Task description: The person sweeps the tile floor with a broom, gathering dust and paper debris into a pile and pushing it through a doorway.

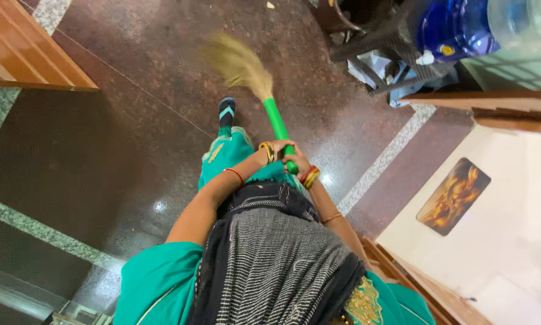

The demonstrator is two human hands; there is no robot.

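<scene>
Both hands are clenched around the green handle [277, 123] of a grass broom [241, 63], low on the shaft and close to the body. The left hand [277, 150] sits just above the right hand [297, 164], the two touching, so the grip of each wraps the same short stretch of handle. The bottom end of the handle is hidden inside the hands. The straw-coloured bristles fan out over the dark speckled floor [120, 138] and are blurred, so where their tips meet the stone is hard to make out.

Bangles [309, 176] in red and gold ring the right wrist, a gold one the left. A foot in a dark sandal with a teal strap [226, 111] stands just beside the broom shaft, on its left.

At the upper right a large blue water bottle [454, 27] lies on its side, cut off by the frame — a small round yellow sticker sits near its white cap. Beside it a dark woven stool [390, 42] stands over crumpled pale wrappers [375, 66], too jumbled to tell apart. Lower right, on the pale wall [511, 229], hangs a rectangular picture in orange and brown tones [454, 195] — its subject is unclear. A grey striped scarf [270, 265] covers the chest and hides the lower body.
</scene>
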